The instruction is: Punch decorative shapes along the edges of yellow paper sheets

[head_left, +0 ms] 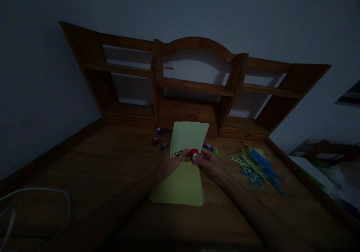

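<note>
My left hand (169,166) is closed on the lower edge of a pale yellow paper sheet (189,135), which tilts up away from me. A row of small punched holes runs along that edge near my thumb. In my right hand (211,163) is a small red craft punch (194,153), its fingers wrapped round it at the sheet's lower right edge. Both hands are close together above a stack of yellow paper (180,188). How far the sheet sits inside the punch is hidden by the fingers.
Left of the sheet lie a red punch (154,141) and two purple ones (159,131); a green punch (215,151) and purple ones (208,147) lie right. Punched yellow and blue paper strips (261,165) heap farther right. A wooden shelf (194,87) stands behind; a white cable (42,189) lies left.
</note>
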A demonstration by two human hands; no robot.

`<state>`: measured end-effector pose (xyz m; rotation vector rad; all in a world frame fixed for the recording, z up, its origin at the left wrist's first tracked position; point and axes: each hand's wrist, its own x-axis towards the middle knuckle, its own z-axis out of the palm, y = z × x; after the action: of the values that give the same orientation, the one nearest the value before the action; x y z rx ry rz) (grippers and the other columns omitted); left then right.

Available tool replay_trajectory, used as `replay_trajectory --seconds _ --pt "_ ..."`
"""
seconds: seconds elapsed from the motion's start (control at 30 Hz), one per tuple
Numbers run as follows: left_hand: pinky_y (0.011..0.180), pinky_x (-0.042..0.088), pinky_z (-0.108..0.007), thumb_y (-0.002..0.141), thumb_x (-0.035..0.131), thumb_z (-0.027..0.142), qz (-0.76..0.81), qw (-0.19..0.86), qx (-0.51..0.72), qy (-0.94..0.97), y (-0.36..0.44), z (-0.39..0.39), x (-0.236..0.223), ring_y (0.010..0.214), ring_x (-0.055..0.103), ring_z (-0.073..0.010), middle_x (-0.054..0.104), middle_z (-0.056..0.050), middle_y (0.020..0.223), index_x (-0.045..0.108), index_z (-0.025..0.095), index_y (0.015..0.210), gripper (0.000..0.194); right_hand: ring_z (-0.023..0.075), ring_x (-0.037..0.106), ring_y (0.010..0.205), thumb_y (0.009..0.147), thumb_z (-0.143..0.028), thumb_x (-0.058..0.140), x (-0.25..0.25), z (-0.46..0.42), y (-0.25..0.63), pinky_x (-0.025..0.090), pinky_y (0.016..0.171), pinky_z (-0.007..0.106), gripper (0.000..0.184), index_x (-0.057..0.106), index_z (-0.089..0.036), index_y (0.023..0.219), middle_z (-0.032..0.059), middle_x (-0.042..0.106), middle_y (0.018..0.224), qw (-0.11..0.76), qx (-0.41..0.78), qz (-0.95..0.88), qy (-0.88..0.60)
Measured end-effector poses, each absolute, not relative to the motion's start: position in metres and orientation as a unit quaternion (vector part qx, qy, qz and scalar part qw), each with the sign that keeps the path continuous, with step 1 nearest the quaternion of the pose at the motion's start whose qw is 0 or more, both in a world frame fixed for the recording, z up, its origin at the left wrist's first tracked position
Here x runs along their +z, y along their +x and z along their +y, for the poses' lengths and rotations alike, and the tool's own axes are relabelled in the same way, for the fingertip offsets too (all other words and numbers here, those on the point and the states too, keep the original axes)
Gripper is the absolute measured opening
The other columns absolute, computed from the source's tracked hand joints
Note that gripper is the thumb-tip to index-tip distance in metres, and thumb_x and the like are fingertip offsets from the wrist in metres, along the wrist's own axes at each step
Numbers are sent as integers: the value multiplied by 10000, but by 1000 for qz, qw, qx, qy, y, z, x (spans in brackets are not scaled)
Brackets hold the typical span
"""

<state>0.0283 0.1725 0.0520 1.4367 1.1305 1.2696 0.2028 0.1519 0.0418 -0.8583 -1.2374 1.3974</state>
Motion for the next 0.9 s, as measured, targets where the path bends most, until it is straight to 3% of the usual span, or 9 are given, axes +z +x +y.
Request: replay_trajectory --seconds 0.37,0.7,0.9 --pt "543 490 -250 705 711 417 450 471 484 585 25 175 47 629 644 -180 707 -58 726 680 143 826 301 152 613 761 733 -311 744 45 150 206 491 717 282 276 696 -193 978 42 685 893 503 596 -513 -358" --pt "559 490 -240 736 683 427 427 482 471 603 25 175 47 628 633 -160 710 -58 773 667 139 836 305 175 636 856 667 -247 792 43 153 206 505 720 275 380 687 -218 1031 40 694 1014 499 593 -514 -366" --pt "609 512 -262 744 670 446 418 483 470 609 24 173 49 711 650 -183 717 -77 850 659 133 841 328 144 631 733 618 -246 819 38 156 206 505 658 259 386 693 -203 980 26 708 918 507 581 -511 -380"
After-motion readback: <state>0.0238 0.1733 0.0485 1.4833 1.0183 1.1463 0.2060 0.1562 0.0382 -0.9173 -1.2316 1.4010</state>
